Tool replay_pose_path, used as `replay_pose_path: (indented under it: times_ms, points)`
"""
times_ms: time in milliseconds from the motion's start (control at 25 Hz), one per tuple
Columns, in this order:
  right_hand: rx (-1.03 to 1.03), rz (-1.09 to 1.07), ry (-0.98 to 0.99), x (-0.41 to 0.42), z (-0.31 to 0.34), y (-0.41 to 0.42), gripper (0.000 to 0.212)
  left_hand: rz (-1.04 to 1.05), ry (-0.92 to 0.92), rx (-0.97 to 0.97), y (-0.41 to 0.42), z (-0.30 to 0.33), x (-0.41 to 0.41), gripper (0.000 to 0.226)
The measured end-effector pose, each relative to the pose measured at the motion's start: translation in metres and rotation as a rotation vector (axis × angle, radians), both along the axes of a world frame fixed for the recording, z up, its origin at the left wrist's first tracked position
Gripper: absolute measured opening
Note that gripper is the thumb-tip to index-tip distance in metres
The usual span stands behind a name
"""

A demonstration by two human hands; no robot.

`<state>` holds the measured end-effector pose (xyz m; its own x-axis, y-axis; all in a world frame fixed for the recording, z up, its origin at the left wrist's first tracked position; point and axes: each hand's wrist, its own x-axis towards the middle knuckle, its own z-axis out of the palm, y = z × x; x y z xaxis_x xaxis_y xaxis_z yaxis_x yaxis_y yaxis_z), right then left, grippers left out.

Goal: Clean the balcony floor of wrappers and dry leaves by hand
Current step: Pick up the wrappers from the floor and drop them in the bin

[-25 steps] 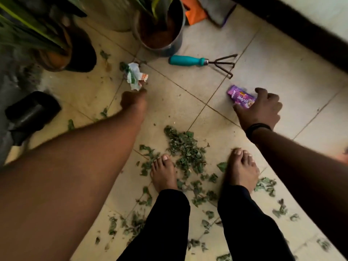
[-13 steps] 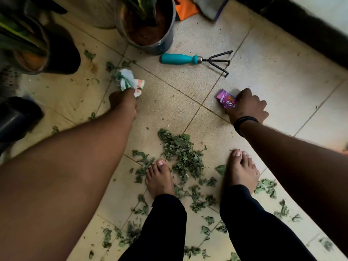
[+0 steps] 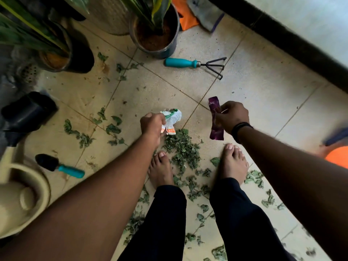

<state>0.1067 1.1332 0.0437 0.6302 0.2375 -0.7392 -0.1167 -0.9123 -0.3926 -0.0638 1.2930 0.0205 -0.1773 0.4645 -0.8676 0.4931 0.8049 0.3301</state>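
**Both hands hold a wrapper above the leaf-strewn tiles**

At the far left, potted plants (image 3: 54,53) stand at the edge of the tiled floor (image 3: 254,87), with a black container (image 3: 28,112) lying on its side nearer in. A beige watering can (image 3: 22,196) sits at the near left, and just right of it lies a small trowel (image 3: 58,165) with a teal handle.

Dry leaves (image 3: 180,147) are scattered over the tiles, thickest in a heap between the person's bare feet and just in front of them, with looser bits trailing left and toward the near right.

Above that heap, the left hand (image 3: 152,125) has its fingers curled round a crumpled white wrapper (image 3: 171,119) with green and orange print, held clear of the floor. To the right, the right hand (image 3: 232,116), a dark band at its wrist, pinches a purple wrapper (image 3: 216,119) that hangs down lengthwise, also off the tiles. The two hands are near each other but apart.

Farther away, a grey pot (image 3: 156,34) with soil and a plant stands on the floor, and just right of it lies a hand rake (image 3: 194,64) with a teal handle and dark prongs. An orange cloth (image 3: 185,17) and a grey one lie beyond, near the dark base of the wall. A blurred orange object (image 3: 338,157) shows at the right edge.
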Motion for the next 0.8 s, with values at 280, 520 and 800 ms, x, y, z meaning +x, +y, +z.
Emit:
replay_pose_path:
  times_ms: [280,520,800]
  points:
    - [0.178,-0.311,0.138,-0.021,0.185,-0.014,0.019,-0.083,-0.39,-0.188,-0.022,0.212,0.017,0.047]
    - [0.394,-0.443,0.092,-0.028,0.454,-0.023,0.007,-0.186,-0.533,-0.27,-0.025,0.475,0.012,0.043]
    - [0.678,-0.767,0.057,-0.032,0.651,-0.083,0.009,-0.347,-0.726,-0.351,-0.06,0.673,0.015,0.039]
